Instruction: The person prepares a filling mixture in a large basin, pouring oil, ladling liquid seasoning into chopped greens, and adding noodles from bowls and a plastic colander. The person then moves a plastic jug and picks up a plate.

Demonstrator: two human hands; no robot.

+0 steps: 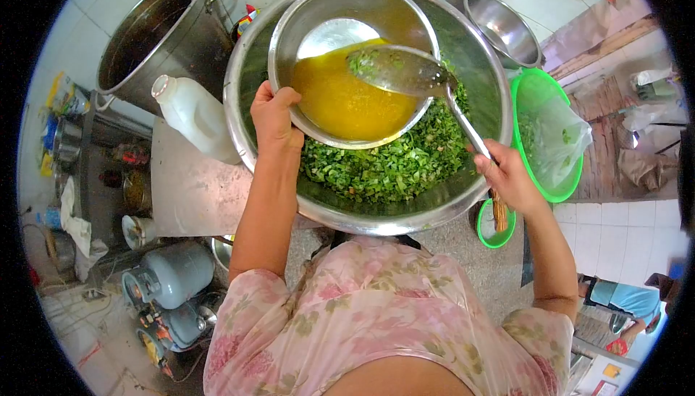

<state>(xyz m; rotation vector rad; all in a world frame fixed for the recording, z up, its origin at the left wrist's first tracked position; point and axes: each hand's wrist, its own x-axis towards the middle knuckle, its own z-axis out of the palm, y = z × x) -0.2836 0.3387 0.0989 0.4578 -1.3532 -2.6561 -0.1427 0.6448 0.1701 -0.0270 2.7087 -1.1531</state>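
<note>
My left hand (276,116) grips the rim of a steel bowl (398,16), thumb over the edge. Yellow liquid (355,103) lies in that bowl, which is tilted above a much larger steel basin (241,85). Chopped green vegetables (391,171) fill the basin's lower part. My right hand (509,173) is closed round the handle of a large metal ladle (402,70). The ladle's head, with green bits stuck on it, is over the yellow liquid; whether it touches the liquid I cannot tell.
A tall steel pot (163,41) and a white plastic jug (192,117) stand left of the basin. To the right are an empty-looking steel bowl (507,27) and a green basket (550,179) with a plastic bag. Gas cylinders (177,273) stand lower left. Another person (619,298) is far right.
</note>
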